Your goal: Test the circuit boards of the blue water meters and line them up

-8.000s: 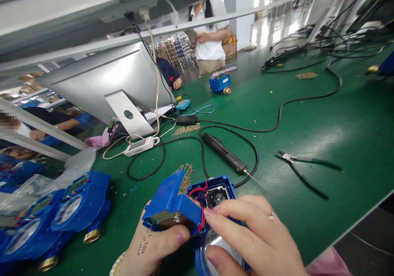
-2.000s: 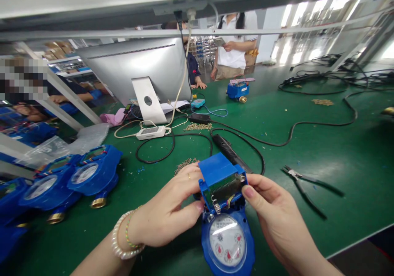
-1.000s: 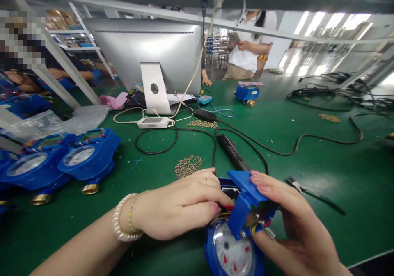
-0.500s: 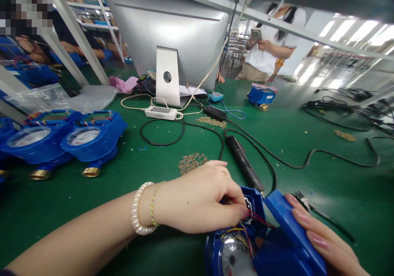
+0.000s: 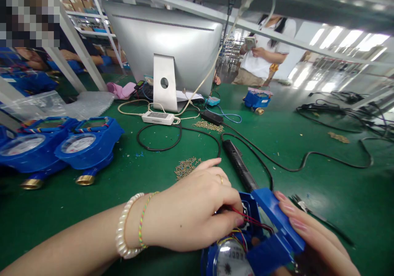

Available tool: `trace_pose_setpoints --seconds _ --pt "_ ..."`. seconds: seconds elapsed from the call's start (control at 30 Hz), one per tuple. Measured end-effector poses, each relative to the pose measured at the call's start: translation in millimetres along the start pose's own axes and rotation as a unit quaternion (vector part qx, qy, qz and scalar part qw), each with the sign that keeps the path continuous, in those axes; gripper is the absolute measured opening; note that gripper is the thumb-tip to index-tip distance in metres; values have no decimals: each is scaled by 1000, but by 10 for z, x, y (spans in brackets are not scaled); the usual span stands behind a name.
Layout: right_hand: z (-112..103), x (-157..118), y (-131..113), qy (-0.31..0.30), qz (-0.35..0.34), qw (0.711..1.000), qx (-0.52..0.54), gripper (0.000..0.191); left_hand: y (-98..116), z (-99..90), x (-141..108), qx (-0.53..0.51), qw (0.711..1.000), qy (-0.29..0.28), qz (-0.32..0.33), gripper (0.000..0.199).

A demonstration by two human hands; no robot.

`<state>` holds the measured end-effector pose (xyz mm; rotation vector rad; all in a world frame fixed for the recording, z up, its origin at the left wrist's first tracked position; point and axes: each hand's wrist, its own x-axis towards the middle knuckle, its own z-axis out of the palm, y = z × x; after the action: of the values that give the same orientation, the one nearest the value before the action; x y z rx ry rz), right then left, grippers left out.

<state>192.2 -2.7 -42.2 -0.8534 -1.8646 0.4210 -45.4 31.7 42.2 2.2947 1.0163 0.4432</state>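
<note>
A blue water meter [image 5: 229,259] with a round dial lies at the bottom centre, its housing uncovered and coloured wires showing inside. My left hand [image 5: 193,210], wearing a pearl bracelet, reaches into the housing with thumb and forefinger pinched at the red wires [image 5: 250,219]. The fingertips are partly hidden, but the wires run out from between them. My right hand [image 5: 310,231] grips the blue cover [image 5: 272,210], tilted up at the meter's right side. A black electric screwdriver [image 5: 238,165] lies just beyond the meter, and a pile of small screws [image 5: 186,167] is behind my left hand.
Finished-looking blue meters [image 5: 84,144] stand at left. A monitor [image 5: 166,42] with a white power adapter [image 5: 157,118] is at the back. More screws [image 5: 209,126], a black cable [image 5: 292,169], wire cutters [image 5: 300,202] and another blue meter [image 5: 257,99] lie on the green table. Two people are beyond.
The blue cover has swung left, closer over the meter, with my right hand on it. My left hand stays at the wires, slightly shifted. The camera view has moved a little.
</note>
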Motion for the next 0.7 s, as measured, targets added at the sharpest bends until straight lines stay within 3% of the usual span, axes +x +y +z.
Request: trace_pose_setpoints --seconds 0.2,0.43,0.5,0.7 --pt "-110 128 43 -89 -39 995 -37 75 16 -71 1 -12 1000 -27 0 10" --pt "-120 386 -78 -133 -95 979 -119 66 -108 -97 47 -143 986 -82 -10 19" --pt "-123 435 -91 -137 -100 976 -137 61 -118 -76 44 -148 986 -75 -11 21" --pt "-139 465 -22 -154 -100 968 -172 60 -47 -13 -6 -25 999 -10 -19 15"
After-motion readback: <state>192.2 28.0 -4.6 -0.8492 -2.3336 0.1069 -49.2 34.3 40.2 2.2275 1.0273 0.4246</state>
